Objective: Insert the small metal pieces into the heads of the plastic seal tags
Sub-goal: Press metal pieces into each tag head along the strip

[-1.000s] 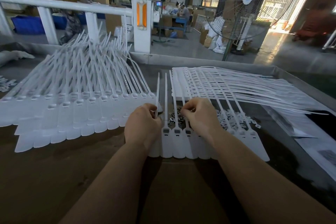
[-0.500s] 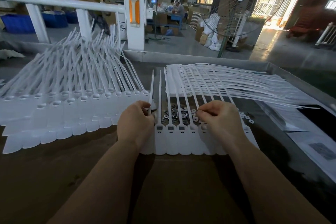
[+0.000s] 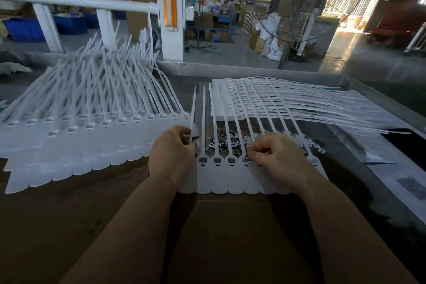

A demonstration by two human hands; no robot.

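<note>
I see a fanned stack of finished tags [image 3: 76, 136] left of the row of seal tags [image 3: 230, 175]. My left hand [image 3: 171, 157] pinches the row's leftmost strap; my right hand [image 3: 280, 157] pinches a metal piece [image 3: 247, 158] at a tag head, loose metal pieces [image 3: 221, 142] just behind the heads.

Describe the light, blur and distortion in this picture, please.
Head view: strong glare from the doorway on the far right, while the table near the camera lies dim; the white railing bends from wide-angle distortion; the background workers look soft; both hands, left hand and right hand, stay fairly sharp.
</note>
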